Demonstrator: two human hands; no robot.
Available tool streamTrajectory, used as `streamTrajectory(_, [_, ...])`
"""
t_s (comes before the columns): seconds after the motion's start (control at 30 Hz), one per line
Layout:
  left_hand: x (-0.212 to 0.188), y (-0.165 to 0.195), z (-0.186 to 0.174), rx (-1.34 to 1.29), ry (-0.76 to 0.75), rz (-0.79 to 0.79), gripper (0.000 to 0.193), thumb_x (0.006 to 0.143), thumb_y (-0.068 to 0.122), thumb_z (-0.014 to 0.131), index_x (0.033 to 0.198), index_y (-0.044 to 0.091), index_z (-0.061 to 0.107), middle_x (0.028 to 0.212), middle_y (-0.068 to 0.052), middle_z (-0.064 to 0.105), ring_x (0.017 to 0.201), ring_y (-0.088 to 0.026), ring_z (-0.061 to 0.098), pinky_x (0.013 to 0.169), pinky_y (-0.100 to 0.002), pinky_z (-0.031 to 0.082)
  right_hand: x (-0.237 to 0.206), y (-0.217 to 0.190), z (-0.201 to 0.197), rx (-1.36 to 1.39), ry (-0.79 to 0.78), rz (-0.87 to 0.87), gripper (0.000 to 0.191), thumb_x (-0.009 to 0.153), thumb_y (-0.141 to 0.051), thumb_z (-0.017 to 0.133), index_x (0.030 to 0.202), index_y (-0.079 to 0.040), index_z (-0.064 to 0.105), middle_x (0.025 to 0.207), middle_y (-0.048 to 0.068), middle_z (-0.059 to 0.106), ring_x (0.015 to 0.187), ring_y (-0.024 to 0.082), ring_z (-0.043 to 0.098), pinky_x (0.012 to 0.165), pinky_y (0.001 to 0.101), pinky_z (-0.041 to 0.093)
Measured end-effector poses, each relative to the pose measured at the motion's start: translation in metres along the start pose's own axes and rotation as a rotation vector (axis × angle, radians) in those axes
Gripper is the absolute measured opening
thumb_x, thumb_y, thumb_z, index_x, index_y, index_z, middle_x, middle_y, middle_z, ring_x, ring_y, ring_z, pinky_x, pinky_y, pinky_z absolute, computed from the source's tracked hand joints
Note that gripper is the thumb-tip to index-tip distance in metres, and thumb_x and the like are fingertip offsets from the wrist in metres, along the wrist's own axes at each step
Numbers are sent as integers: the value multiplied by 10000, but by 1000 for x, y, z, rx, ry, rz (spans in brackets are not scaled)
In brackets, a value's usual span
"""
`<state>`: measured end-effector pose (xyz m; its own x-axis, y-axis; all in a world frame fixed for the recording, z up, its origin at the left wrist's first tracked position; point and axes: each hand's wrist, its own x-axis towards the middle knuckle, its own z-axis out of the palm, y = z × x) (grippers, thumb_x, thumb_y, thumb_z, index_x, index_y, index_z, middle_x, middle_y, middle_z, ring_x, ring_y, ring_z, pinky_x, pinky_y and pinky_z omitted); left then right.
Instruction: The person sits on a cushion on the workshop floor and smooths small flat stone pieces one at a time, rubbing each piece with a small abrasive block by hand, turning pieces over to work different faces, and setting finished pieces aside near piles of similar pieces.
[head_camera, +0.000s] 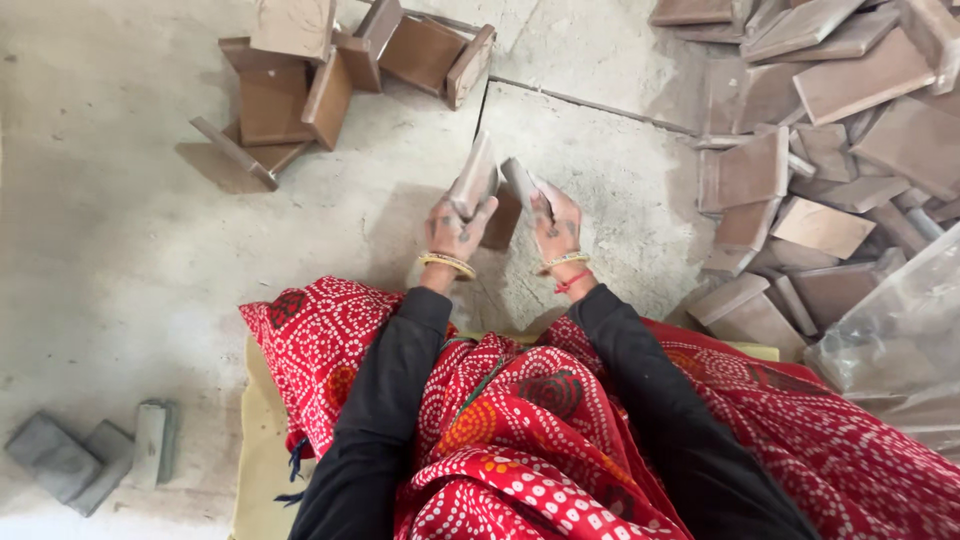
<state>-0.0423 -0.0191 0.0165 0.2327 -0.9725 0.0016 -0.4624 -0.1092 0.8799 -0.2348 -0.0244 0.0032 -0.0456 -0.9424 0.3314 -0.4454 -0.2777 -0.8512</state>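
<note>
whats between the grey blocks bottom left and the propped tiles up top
Only bare concrete floor lies between the grey blocks and the propped tiles, as the head view shows.

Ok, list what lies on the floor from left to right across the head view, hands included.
Grey blocks → propped brown tiles → left hand holding a tile → right hand holding a second tile → heap of brown tiles → clear plastic sheet.
</note>
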Motion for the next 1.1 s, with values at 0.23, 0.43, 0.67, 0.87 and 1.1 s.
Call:
streamTrajectory(0.23, [14,-18,-10,-1158,-332,-328,903,969,768,290,1531,75,420,1198,-82,654,989,-172,674,829,-340,594,-22,-77,44,-66,-185,-16,405,1020,-119,591,1423,-141,624,1199,152,743,954,256,697,879,365,597])
streamTrajectory(0.43, [29,-44,5,-1443,-290,-201,826,1134,681,260,1596,29,469,1314,-107,590,1098,-201,585,952,-359,514,-72,-98,50,-100,-222,-153,509,1100,-323,479,1532,-53,482,1545,202,528,1410,394,487,1186,455,385])
streamTrajectory(0.67, [22,-37,10,-1349,-297,-393,770,1033,647,260,1560,96,372,1527,-77,509,1418,-235,476,1212,-370,376,9,-75,83,-53,-382,-51,733,1104,-544,219,1621,-34,319,1668,199,343,1572,383,263,1297,468,156])
streamTrajectory(0.87, [27,-48,18,-1372,-260,-240,722,1115,541,299,1611,20,351,1529,-138,490,1376,-278,480,1189,-398,389,-17,-84,67,-81,-480,-176,763,1107,-572,156,1638,-35,259,1699,192,296,1602,369,212,1308,466,134])
streamTrajectory(1.1, [25,-63,37,-1238,-265,-248,665,1071,506,322,1614,126,263,1561,-25,455,1426,-195,467,1199,-332,392,3,-52,83,-121,-419,-188,597,1110,-456,296,1518,-36,411,1539,179,420,1437,346,368,1201,451,282])
